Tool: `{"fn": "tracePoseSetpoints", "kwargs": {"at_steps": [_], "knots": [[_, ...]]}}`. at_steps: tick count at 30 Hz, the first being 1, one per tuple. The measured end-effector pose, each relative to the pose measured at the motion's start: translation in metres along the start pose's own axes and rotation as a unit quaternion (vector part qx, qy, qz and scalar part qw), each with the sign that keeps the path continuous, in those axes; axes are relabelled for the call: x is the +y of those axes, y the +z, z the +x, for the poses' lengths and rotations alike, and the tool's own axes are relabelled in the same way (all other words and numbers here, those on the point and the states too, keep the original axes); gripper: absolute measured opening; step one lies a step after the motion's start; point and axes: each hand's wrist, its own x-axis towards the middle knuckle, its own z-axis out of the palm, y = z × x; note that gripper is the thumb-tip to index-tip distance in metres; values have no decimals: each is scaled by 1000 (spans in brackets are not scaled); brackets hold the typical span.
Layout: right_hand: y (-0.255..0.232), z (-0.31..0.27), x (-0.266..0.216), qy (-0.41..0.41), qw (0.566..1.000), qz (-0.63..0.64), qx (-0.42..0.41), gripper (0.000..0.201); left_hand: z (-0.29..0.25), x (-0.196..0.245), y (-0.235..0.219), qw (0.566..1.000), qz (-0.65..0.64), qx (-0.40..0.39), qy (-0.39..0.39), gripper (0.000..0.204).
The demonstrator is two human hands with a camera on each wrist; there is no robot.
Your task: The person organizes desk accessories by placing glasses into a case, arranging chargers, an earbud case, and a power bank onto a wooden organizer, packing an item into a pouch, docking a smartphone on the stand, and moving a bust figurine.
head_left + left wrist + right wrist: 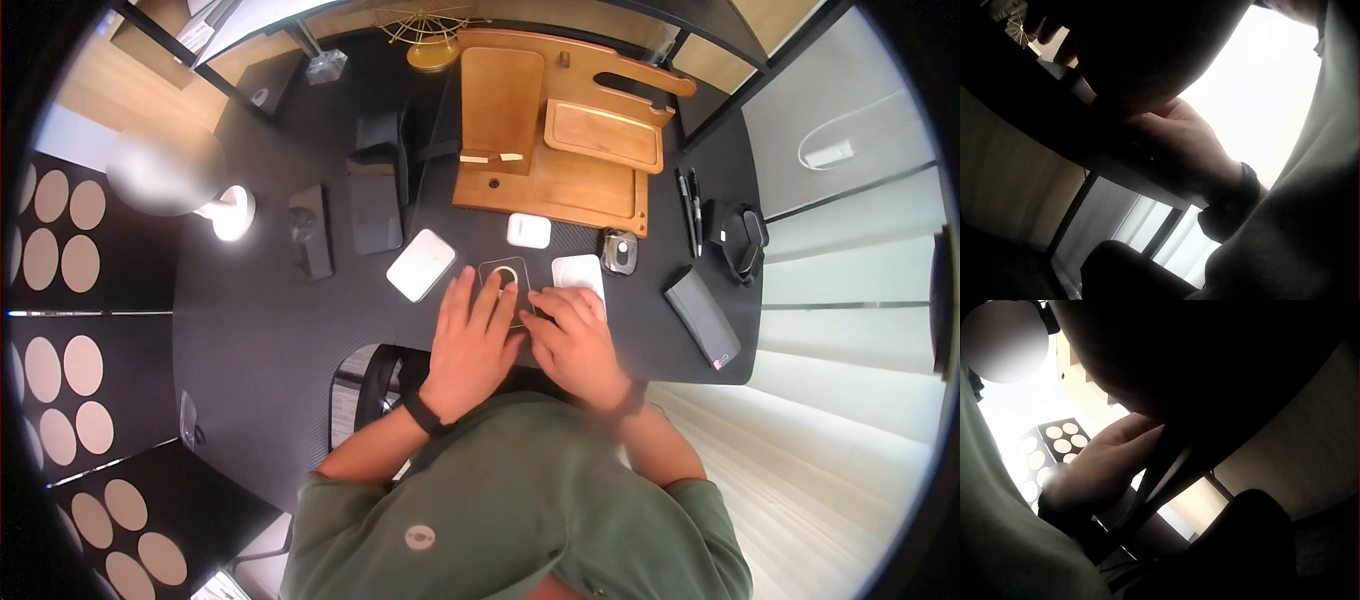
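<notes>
My left hand [472,345] lies over the desk with its fingers spread and fairly straight, fingertips on a clear phone case [510,268] marked with a white ring. Beside it, my right hand [577,342] has loosely bent fingers, its fingertips at the case's right edge. The back of those fingers overlaps a white flat box [577,270]. To the left of the case lies another white box [421,266], and just beyond it a white earbuds case [529,231]. Both wrist views are dark and hide the fingertips.
A wooden desk organizer [560,190] stands at the back. Right of the hands are a small round-faced gadget [620,252], two pens [690,210] and a grey case [702,316]. Dark flat items [375,205] and a round lamp [165,165] are on the left.
</notes>
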Motion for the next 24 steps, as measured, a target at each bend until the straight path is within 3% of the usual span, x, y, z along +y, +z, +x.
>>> {"fn": "tracePoseSetpoints", "kwargs": {"at_steps": [5, 15, 17, 21, 24], "knots": [[0, 1, -1, 3, 1000, -4, 2, 34, 1, -2, -1, 1000, 5, -27, 10, 69], [2, 3, -3, 11, 1000, -4, 6, 37, -2, -12, 9, 1000, -3, 0, -3, 70], [0, 3, -4, 6, 1000, -1, 5, 37, -4, -17, 9, 1000, -12, -4, 17, 80], [0, 2, -2, 10, 1000, 7, -4, 35, -7, -35, -17, 997, -50, 36, -39, 89], [0, 2, -1, 8, 1000, 13, -7, 35, -19, -69, -30, 994, -39, 75, -65, 72]]}}
